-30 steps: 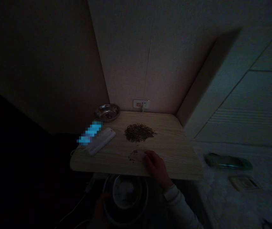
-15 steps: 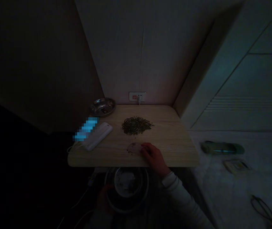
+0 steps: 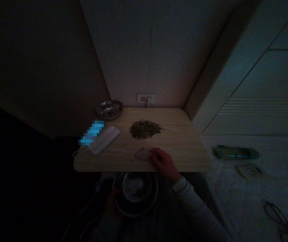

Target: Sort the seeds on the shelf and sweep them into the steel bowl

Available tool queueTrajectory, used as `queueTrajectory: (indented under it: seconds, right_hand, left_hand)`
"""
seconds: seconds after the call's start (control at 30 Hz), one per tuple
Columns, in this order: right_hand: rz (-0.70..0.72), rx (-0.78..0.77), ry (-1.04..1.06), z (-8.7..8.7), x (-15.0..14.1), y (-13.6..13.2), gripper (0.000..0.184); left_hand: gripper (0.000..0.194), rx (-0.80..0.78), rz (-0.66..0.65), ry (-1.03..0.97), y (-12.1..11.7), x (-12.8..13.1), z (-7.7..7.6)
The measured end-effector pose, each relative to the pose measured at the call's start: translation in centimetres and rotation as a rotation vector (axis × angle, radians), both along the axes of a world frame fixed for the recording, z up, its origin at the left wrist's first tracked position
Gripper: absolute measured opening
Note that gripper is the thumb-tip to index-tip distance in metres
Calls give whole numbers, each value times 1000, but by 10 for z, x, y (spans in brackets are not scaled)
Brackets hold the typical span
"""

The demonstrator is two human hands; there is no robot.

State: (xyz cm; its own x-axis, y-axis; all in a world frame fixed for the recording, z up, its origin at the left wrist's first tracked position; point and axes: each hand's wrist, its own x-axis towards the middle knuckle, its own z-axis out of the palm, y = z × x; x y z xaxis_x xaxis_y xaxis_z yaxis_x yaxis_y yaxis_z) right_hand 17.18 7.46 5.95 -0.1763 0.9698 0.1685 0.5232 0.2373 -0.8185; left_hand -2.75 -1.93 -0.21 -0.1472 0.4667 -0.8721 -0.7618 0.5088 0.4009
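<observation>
A pale, see-through flat piece (image 3: 142, 154), its exact kind unclear, lies close to the wooden tabletop. My right hand (image 3: 162, 162) pinches its right end. Several small dark grains are scattered around it. Farther back on the table (image 3: 184, 148) is a spread pile of dark seed-like grains (image 3: 145, 129). Below the front edge, my left hand (image 3: 114, 203) grips the left rim of a round metal basin (image 3: 154, 198). Inside the basin sits a smaller light-coloured round container (image 3: 127, 195) with a few dark bits in it.
A steel bowl (image 3: 108, 110) stands at the table's back left. Near it lie a white power bank-like block (image 3: 105, 140) and a glowing, blurred-out screen (image 3: 92, 133). A wall socket (image 3: 146, 98) holds a plug. On the bed at right are a green bottle (image 3: 236, 153) and glasses (image 3: 276, 213).
My right hand has shifted the clear piece slightly among the loose grains, and fewer grains show near it. The whole view has tilted a little, and my left hand stays on the basin.
</observation>
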Motion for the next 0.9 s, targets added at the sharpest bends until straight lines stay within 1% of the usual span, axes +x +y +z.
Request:
queueTrajectory:
  seconds: [0.07, 0.13, 0.33, 0.5, 0.6, 0.7, 0.77, 0.9]
  right_hand:
    - [8, 10, -7, 0, 0, 0, 22]
    - [7, 16, -11, 1, -1, 0, 22]
    - [21, 6, -14, 3, -3, 0, 23]
    - [60, 21, -46, 2, -9, 3, 23]
    - [72, 49, -75, 2, -14, 5, 22]
    - [81, 59, -92, 2, -18, 7, 23]
    - [88, 61, -91, 2, -18, 7, 24]
    - [99, 68, -108, 4, -18, 7, 24]
  left_hand:
    - [19, -23, -10, -11, 0, 0, -2]
    - [19, -29, -7, -8, 1, 0, 1]
    - [18, -72, 6, 13, 5, -2, 15]
    - [14, -155, -48, 49, 6, -5, 26]
    - [15, -101, -7, 100, 3, -5, 23]
    - [16, -22, -3, 36, 0, -4, 19]
    - [18, -25, -19, -7, 0, -3, 20]
    - [18, -57, -26, 1, 1, -2, 24]
